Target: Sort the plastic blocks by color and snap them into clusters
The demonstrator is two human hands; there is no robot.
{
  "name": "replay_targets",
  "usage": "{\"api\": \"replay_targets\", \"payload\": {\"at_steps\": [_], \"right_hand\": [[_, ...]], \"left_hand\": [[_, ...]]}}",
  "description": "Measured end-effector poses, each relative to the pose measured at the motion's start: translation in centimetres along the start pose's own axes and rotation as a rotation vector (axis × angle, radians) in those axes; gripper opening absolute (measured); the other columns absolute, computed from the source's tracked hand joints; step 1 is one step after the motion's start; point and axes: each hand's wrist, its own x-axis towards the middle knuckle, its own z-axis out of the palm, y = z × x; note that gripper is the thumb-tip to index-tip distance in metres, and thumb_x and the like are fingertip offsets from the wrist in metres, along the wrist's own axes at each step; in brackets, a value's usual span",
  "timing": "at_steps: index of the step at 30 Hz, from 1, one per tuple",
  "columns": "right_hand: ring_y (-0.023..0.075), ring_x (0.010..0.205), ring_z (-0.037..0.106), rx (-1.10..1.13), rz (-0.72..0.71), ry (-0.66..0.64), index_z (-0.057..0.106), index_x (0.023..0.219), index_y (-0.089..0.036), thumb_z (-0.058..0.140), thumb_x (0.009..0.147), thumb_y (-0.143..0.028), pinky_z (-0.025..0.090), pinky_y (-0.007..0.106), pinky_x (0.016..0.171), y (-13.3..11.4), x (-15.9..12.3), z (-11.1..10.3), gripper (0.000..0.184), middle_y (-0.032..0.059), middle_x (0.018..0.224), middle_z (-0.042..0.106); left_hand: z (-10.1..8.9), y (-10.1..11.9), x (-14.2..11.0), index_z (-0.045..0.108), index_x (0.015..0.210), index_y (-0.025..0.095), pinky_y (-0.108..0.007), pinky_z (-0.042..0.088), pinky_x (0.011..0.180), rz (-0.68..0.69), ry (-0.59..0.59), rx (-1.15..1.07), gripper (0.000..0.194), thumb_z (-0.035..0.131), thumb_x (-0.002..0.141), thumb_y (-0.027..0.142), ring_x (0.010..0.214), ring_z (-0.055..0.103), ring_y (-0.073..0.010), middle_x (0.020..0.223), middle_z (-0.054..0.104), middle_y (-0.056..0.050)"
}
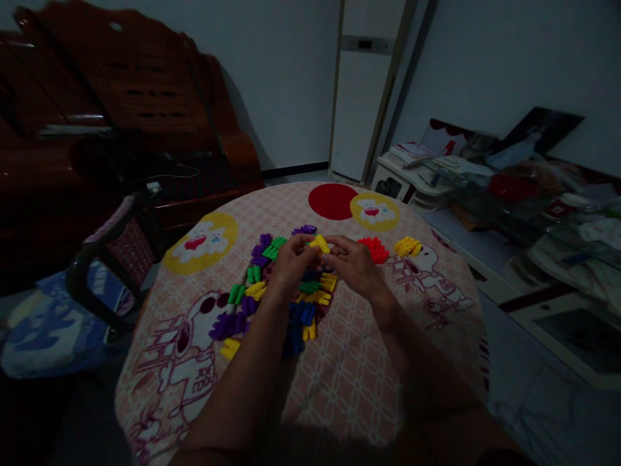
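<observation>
Both my hands meet over a pile of small plastic building pieces (272, 294) in purple, green, yellow and blue on a round table. My left hand (291, 262) and my right hand (353, 264) are closed in a pinch on a yellow piece (320, 243) held between them above the pile. A joined red cluster (373, 249) and a joined yellow cluster (407, 246) lie just right of my right hand. A purple piece (305, 230) sits beyond my fingers.
The round table wears a pink checked cartoon cloth (349, 375). A dark chair with a cushion (111, 259) stands at the left, a wooden sofa (121, 116) behind it. A cluttered low glass table (524, 194) and a white cabinet (361, 90) stand to the right.
</observation>
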Motion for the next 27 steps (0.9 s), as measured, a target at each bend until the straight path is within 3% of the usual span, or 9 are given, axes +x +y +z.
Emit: {"api": "replay_targets", "payload": {"at_steps": [4,7,10,14,16,20,27], "right_hand": [[0.0158,0.069,0.065,-0.123,-0.007,0.044,0.074,0.086,-0.020,0.066,0.082,-0.037,0.051,0.026,0.063,-0.5,0.1,-1.0,0.019,0.0008,0.074,0.068],[0.0160,0.063,0.062,-0.285,0.045,0.122,0.067,0.068,-0.019,0.066,0.079,-0.033,0.046,0.025,0.056,-0.6,0.4,-3.1,0.018,0.0005,0.063,0.064],[0.0166,0.058,0.060,-0.416,0.165,0.260,0.066,0.065,-0.019,0.063,0.076,-0.031,0.044,0.026,0.053,-0.3,0.4,-6.8,0.016,0.0012,0.057,0.063],[0.0177,0.051,0.059,-0.653,0.378,0.505,0.068,0.064,-0.017,0.059,0.073,-0.028,0.044,0.028,0.052,0.5,-0.8,-13.5,0.016,0.0030,0.050,0.060],[0.0192,0.052,0.060,-0.803,0.512,0.566,0.068,0.061,-0.017,0.059,0.072,-0.026,0.045,0.030,0.055,1.2,-1.6,-16.4,0.017,0.0051,0.048,0.059],[0.0256,0.065,0.066,-1.056,0.757,0.474,0.073,0.070,-0.015,0.057,0.081,-0.031,0.051,0.036,0.068,2.7,-2.9,-19.4,0.025,0.0106,0.055,0.063],[0.0256,0.069,0.068,-1.010,0.915,0.347,0.076,0.082,-0.012,0.054,0.087,-0.033,0.049,0.033,0.068,4.9,-2.8,-19.3,0.031,0.0124,0.058,0.065]], "left_hand": [[1.1,-0.5,-0.2,0.062,0.092,0.017,-0.024,0.054,0.056,-0.072,0.003,-0.089,0.043,0.084,0.063,0.039,0.057,0.064,-0.0127,0.068,0.065,0.002],[1.3,-0.5,-0.4,0.066,0.095,0.015,-0.024,0.056,0.059,-0.083,-0.041,-0.087,0.039,0.081,0.068,0.038,0.061,0.067,-0.0124,0.078,0.071,-0.002],[1.4,-0.3,-0.6,0.068,0.100,0.014,-0.025,0.057,0.062,-0.076,-0.066,-0.060,0.037,0.078,0.073,0.037,0.064,0.068,-0.0126,0.087,0.073,-0.005],[1.1,-0.3,-0.5,0.069,0.104,0.015,-0.026,0.057,0.063,-0.063,-0.048,-0.032,0.037,0.075,0.074,0.036,0.065,0.068,-0.0127,0.091,0.074,-0.006],[0.9,-0.4,-0.4,0.069,0.103,0.015,-0.026,0.057,0.061,-0.056,-0.039,-0.018,0.036,0.075,0.074,0.035,0.065,0.068,-0.0126,0.091,0.074,-0.006],[0.9,-0.6,-0.3,0.069,0.101,0.014,-0.024,0.055,0.058,-0.041,-0.040,0.010,0.034,0.074,0.074,0.035,0.064,0.068,-0.0129,0.091,0.074,-0.006],[1.1,-0.5,-0.5,0.069,0.102,0.014,-0.023,0.053,0.056,-0.034,-0.051,0.063,0.036,0.073,0.074,0.036,0.066,0.068,-0.0140,0.092,0.075,-0.006]]}}
